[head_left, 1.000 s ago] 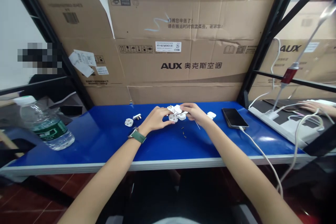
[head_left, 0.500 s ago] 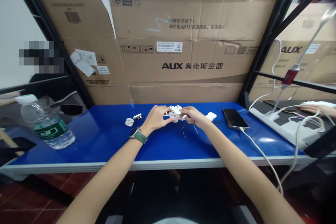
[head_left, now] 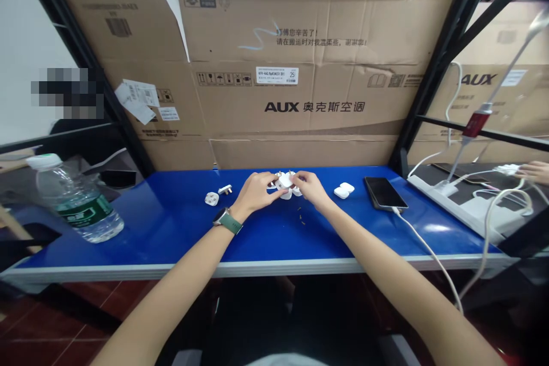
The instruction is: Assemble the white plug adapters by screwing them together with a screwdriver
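Observation:
Between my hands, near the back middle of the blue table, is a white plug part (head_left: 283,182) with pins pointing up. My left hand (head_left: 256,191), wearing a watch with a green strap, is closed on its left side with thumb and fingers. The fingertips of my right hand (head_left: 311,187) are pinched at its right side, partly covering it. More white pieces (head_left: 287,194) show just below and behind the fingers. Small brass-coloured bits (head_left: 301,217) lie in front. To the left rest a round white plug piece (head_left: 211,199) and a white plug with pins (head_left: 225,189).
White covers (head_left: 343,190) lie right of my hands, near a black phone (head_left: 385,193) on a white cable. A water bottle (head_left: 86,206) stands at the left. A power strip (head_left: 450,209) runs along the right edge; beyond it is another person's hand (head_left: 534,172). Cardboard (head_left: 300,154) closes the back.
My right hand has turned and shifted slightly left over the plug part. The thin light rod below it no longer shows, and the white covers are now fully visible. My left hand has barely moved.

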`<state>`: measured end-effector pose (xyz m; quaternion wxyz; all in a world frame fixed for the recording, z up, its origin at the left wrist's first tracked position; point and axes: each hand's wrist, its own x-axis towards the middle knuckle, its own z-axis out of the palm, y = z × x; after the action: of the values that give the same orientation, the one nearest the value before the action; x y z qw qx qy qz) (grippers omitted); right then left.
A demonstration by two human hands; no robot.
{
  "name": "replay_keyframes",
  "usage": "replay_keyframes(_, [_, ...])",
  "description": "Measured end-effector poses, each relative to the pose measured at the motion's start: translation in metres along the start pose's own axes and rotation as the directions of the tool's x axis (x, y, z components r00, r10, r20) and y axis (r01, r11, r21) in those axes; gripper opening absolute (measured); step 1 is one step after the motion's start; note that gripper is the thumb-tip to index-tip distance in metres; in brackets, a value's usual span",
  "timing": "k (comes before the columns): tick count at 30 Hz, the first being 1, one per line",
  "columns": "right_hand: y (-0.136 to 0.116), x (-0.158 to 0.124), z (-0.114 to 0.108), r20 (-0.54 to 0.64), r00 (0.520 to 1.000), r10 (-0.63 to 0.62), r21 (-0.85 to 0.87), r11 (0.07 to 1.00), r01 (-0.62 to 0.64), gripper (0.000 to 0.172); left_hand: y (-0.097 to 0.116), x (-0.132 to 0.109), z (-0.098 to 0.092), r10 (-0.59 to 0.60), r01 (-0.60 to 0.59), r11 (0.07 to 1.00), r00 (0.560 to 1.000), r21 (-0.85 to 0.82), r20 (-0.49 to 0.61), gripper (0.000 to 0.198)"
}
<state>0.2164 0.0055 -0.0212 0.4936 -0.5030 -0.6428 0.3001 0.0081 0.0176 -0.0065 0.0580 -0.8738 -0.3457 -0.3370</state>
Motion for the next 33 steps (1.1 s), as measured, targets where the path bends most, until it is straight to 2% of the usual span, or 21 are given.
replay_keyframes(7, [0.001, -0.001, 0.0, 0.004, 0.999, -0.032, -0.162, 0.986, 0.032, 0.032, 0.001, -0.001, 0.001, 0.017, -0.016, 1.0, 1.0, -0.025, 0.012, 0.03])
replay_keyframes(11, [0.005, 0.005, -0.002, -0.042, 0.994, -0.103, -0.111, 0.989, 0.098, 0.027, 0.0, -0.001, 0.001, 0.005, -0.004, 0.999, 1.0, -0.034, 0.017, 0.03])
replay_keyframes(15, [0.005, 0.009, -0.011, -0.093, 0.971, -0.221, -0.054, 0.975, 0.217, 0.022, -0.002, 0.0, 0.0, 0.011, -0.009, 0.998, 0.999, -0.062, 0.039, 0.032])
replay_keyframes(18, [0.001, 0.007, -0.015, -0.015, 0.946, -0.324, -0.083, 0.943, 0.321, 0.021, -0.001, 0.0, 0.001, 0.021, -0.016, 0.996, 0.998, -0.083, 0.053, 0.032])
replay_keyframes(22, [-0.007, 0.0, -0.01, 0.086, 0.91, -0.406, -0.101, 0.905, 0.413, 0.021, 0.001, -0.001, 0.004, 0.056, -0.044, 0.989, 0.995, -0.142, 0.08, 0.029])
replay_keyframes(29, [-0.018, -0.009, -0.008, 0.13, 0.917, -0.377, -0.157, 0.905, 0.395, 0.023, 0.002, 0.0, 0.004, -0.014, 0.025, 0.965, 0.999, -0.26, 0.047, 0.03])
replay_keyframes(33, [-0.017, -0.007, -0.018, 0.216, 0.877, -0.43, -0.157, 0.871, 0.466, 0.027, 0.003, 0.0, 0.003, -0.036, 0.043, 0.957, 0.999, -0.286, 0.031, 0.029])
